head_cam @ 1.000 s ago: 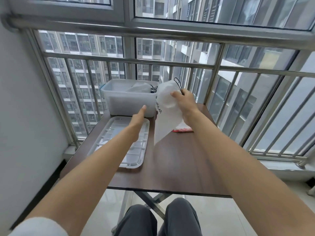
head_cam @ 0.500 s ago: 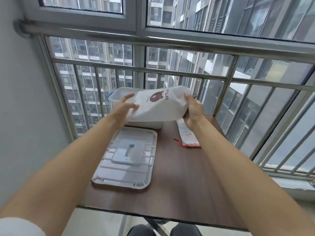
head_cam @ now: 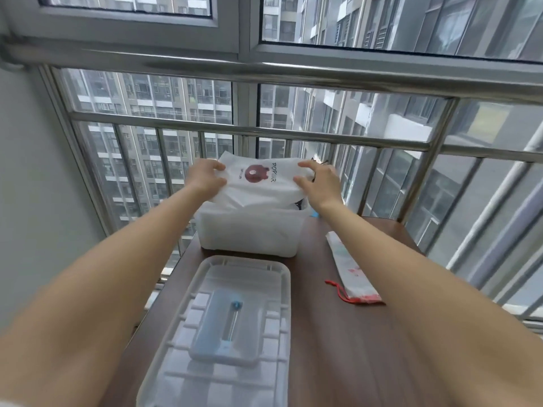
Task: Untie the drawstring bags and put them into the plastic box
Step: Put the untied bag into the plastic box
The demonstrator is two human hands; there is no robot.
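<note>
White cloth bag is gripped at both ends by left hand and right hand over the plastic box at frame centre; bunched cloth could be left draped over the rim.

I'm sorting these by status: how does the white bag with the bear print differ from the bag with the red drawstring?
The bear-print bag is held over the plastic box, gripped by the left hand and the right hand; the red-drawstring bag lies untouched on the table. The first is spread wide, the second narrow. Both are white.
</note>
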